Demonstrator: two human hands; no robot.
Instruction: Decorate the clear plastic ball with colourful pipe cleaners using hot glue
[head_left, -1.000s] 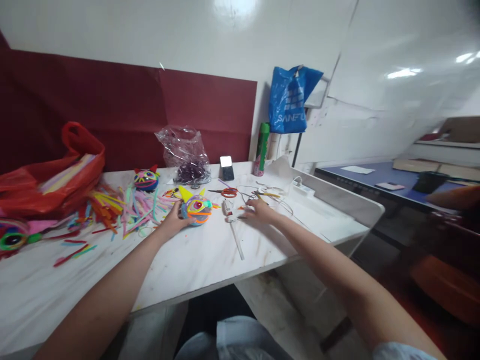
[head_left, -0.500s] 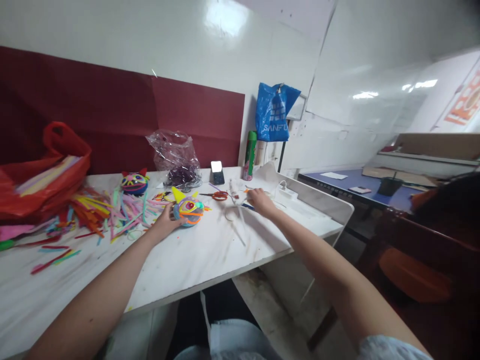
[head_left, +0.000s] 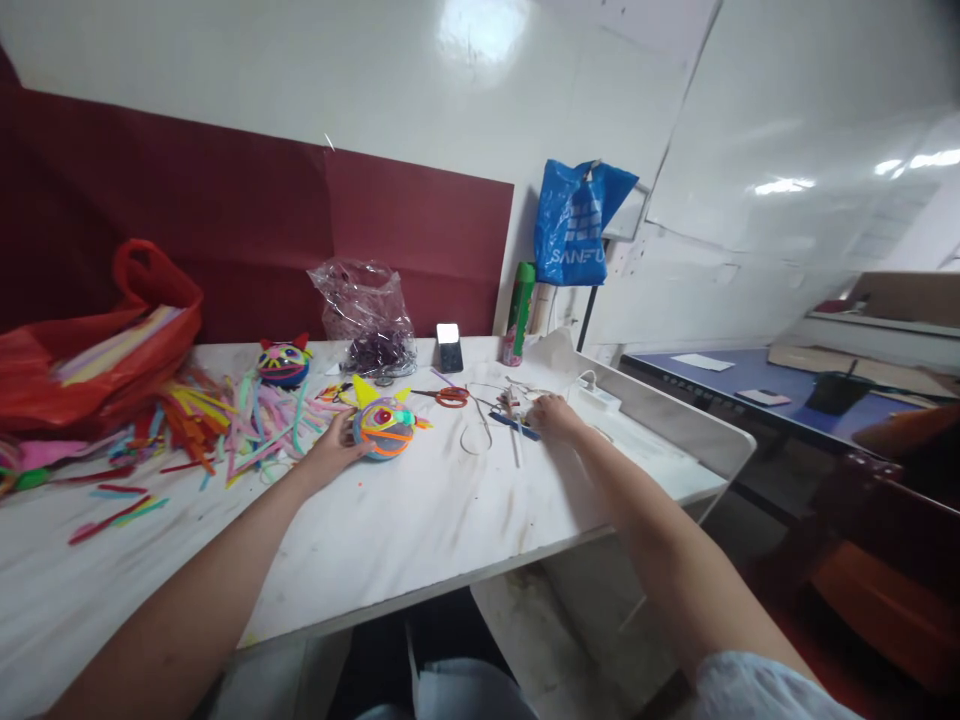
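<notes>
Two bare hands are working over one white, grey-streaked worktop (head_left: 420, 525). The left hand (head_left: 343, 445) is grasping one round, purple-and-blue decorated ball with yellow pointed ears and an orange band (head_left: 384, 440), its fingers wrapping around the ball's left side; the ball is sitting on the worktop, left of the middle. The right hand (head_left: 553, 415) is resting low, its fingers curling just beside a small cluster: one slim, dark blue bar (head_left: 528, 433), one straight, whitish stick (head_left: 518, 450) and some small, pale pieces too blurred to count. Whether those fingers are grasping anything, I cannot tell.

Between the hands, one pair of orange-handled scissors (head_left: 451, 397) is lying near one thin, looping wire (head_left: 477, 440). A second ball, dark blue with red pointed ears (head_left: 285, 364), is standing farther back on the left, behind many loose, multicoloured fuzzy strips (head_left: 255, 430).

Three bags are showing: one red plastic bag (head_left: 150, 370) lying at left, one clear, crinkled bag with dark purple contents (head_left: 379, 350) standing at the back, and one blue plastic bag (head_left: 574, 235) hanging at the wall. One green-and-pink cylindrical can (head_left: 519, 315) is standing below the blue one.
</notes>
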